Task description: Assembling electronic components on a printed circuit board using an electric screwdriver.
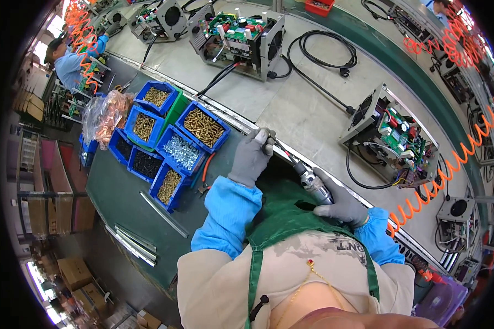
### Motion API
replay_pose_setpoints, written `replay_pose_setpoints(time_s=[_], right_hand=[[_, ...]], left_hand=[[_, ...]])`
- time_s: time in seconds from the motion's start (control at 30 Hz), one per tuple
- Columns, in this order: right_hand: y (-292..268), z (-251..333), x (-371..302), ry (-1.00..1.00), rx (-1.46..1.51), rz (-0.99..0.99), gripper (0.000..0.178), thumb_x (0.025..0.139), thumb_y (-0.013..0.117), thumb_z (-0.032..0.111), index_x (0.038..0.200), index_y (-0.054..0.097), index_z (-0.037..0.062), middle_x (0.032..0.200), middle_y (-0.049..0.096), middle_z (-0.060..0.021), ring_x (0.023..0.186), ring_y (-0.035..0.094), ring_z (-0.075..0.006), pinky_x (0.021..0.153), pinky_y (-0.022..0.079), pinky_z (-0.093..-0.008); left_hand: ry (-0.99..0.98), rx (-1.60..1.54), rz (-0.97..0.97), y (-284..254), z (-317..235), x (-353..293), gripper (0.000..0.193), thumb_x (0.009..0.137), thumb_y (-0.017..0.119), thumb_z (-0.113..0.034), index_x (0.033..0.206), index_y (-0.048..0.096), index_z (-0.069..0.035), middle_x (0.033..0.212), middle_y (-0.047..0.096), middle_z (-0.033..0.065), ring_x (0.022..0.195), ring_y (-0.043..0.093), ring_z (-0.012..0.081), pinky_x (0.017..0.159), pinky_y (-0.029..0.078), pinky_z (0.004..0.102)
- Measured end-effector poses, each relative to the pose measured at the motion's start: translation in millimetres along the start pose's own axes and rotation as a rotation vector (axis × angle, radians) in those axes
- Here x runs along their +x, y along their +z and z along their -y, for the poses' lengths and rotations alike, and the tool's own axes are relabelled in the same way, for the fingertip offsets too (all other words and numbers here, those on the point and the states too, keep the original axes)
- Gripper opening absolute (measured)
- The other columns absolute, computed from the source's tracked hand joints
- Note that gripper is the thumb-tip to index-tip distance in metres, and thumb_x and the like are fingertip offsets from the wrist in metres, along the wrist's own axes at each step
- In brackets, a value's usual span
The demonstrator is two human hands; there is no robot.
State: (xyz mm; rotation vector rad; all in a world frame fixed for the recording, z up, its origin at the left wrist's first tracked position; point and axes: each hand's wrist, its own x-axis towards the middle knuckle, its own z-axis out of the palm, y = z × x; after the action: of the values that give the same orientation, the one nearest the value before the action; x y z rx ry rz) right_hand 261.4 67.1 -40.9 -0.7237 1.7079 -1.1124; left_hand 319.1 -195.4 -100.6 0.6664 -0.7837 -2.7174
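My right hand (344, 204), in a grey glove, is wrapped round a silver air screwdriver (312, 182). The tool's long thin bit slants up and left toward my left hand (251, 158). That hand is gloved in grey as well, with fingers pinched together beside the end of the bit. Whatever lies between those fingertips is too small and dark to make out. Just left of my left hand stand blue bins of brass screws (203, 127) and of silver fasteners (181, 151). Pliers with red-orange handles (207, 171) lie beside the bins.
An open metal unit with a green circuit board (402, 131) stands on the conveyor to the right; another unit (236, 41) sits farther off. A black power cable (324, 52) lies coiled there. An orange air hose (450, 170) hangs at right. Metal strips (132, 244) lie on the green table. A co-worker (71, 63) is far left.
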Motion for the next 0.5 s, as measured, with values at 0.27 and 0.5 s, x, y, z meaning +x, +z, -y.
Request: replay_pose_setpoints(time_s=[0.27,0.5], right_hand=[[-3.3,4.1,2.8,0.019,-0.160,-0.017,0.096,0.069,0.075,0.025,0.147,0.021,0.0112,0.132,0.048,-0.0182,0.120,0.047,-0.0266,0.102,0.033,-0.0334],[-4.7,-14.3,11.9,0.110,0.281,0.085,0.105,0.056,0.069,0.017,0.148,0.019,0.0082,0.127,0.045,-0.0132,0.102,0.054,-0.0221,0.087,0.043,-0.0291]], left_hand=[[0.035,0.386,-0.002,-1.0,-6.2,12.6,0.016,0.092,0.054,-0.009,0.102,0.057,0.003,0.088,0.059,0.0065,0.071,0.052,0.0080,0.061,0.043,0.0179],[0.016,0.472,0.078,-10.9,-3.1,-4.3,0.025,0.095,0.049,-0.019,0.101,0.061,0.001,0.086,0.059,0.0044,0.073,0.053,0.0096,0.065,0.045,0.0221]])
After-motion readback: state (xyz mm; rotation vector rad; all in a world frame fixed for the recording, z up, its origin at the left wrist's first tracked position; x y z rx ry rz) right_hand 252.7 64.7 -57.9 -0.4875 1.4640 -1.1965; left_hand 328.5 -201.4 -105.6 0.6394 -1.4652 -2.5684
